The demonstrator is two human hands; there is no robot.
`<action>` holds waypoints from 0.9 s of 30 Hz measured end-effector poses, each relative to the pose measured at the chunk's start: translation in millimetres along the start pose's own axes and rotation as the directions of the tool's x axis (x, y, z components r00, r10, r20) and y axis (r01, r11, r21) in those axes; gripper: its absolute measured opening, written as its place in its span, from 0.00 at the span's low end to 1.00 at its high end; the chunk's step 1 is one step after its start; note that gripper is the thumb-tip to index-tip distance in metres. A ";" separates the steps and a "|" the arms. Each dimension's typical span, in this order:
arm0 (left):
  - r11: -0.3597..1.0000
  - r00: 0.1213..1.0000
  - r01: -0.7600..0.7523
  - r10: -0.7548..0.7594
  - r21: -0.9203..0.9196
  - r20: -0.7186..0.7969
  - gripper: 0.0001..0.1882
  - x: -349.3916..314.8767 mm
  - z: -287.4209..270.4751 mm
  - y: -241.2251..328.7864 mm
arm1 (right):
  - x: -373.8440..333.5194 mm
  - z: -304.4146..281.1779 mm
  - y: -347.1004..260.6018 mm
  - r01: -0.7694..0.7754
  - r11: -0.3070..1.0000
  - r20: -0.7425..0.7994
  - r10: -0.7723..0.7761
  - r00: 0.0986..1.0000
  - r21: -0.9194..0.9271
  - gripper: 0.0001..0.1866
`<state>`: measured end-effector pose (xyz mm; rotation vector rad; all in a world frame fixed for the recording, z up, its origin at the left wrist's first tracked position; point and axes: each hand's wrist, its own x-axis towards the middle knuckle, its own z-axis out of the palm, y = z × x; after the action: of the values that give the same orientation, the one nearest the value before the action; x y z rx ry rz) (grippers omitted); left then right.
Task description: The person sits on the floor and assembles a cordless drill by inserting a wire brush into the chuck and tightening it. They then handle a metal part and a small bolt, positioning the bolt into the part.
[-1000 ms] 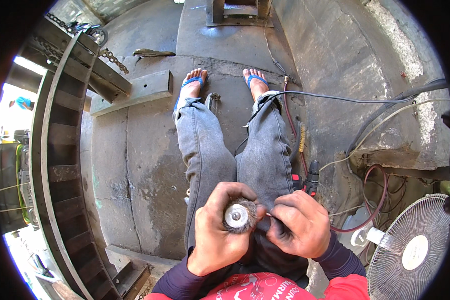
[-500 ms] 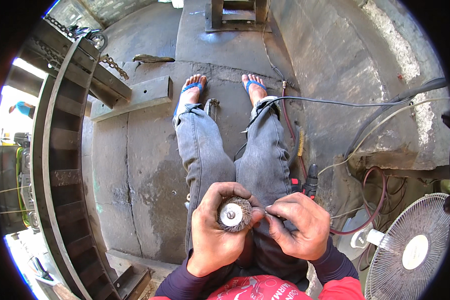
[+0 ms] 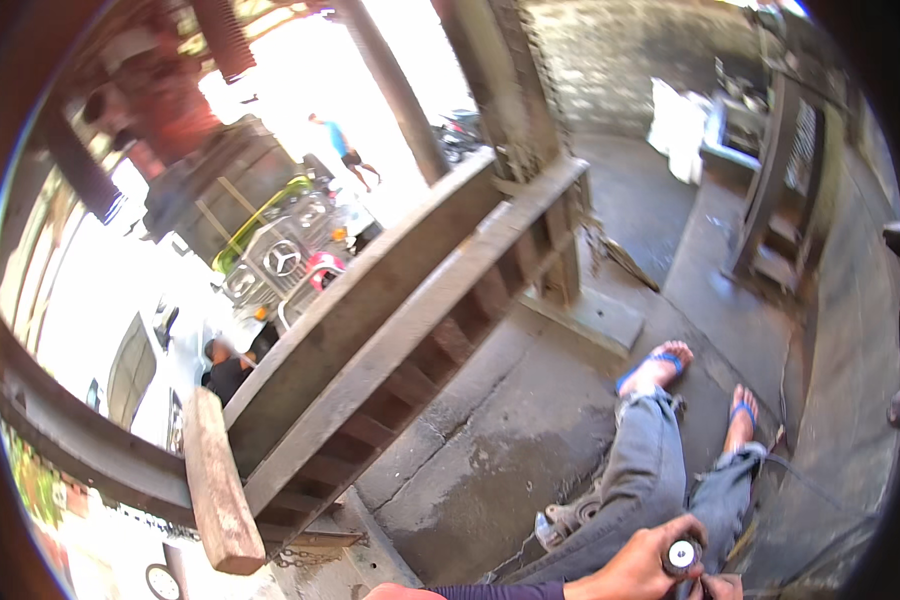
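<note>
L hand (image 3: 632, 568) curled in a grip, R hand (image 3: 722, 587) just beside, partly cut off @ btm.

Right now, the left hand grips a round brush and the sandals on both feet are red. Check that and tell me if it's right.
Not quite: the sandals are blue, not red, as the head view shows. The rest holds: the left hand grips a round brush, and the sandals are on both feet.
</note>
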<state>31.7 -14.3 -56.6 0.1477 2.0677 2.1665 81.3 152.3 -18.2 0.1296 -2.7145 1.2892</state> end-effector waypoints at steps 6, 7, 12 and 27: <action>0.991 0.991 -0.129 0.128 -0.022 -0.032 0.17 -10.0 9.6 -8.4 | -11.6 -9.7 2.8 -0.236 0.963 0.073 0.228 0.971 0.132 0.06; 0.994 0.992 -0.106 0.106 0.006 -0.064 0.16 -7.8 9.8 -9.5 | -12.5 -6.9 4.3 -0.019 1.000 0.006 0.019 1.000 -0.023 0.06; 0.986 0.989 -0.123 0.112 -0.115 -0.094 0.16 -7.3 10.9 -15.0 | -10.4 -8.3 3.9 -0.136 0.987 0.029 0.133 0.991 0.089 0.06; 0.976 0.976 -0.215 0.216 -0.041 0.018 0.12 -10.4 6.7 -2.0 | -7.5 -26.9 27.7 -0.489 0.804 0.327 0.387 0.862 0.337 0.12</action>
<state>43.1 -9.4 -58.0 0.4073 2.0828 2.3123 87.2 190.8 -23.7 -0.3595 -2.7162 2.1028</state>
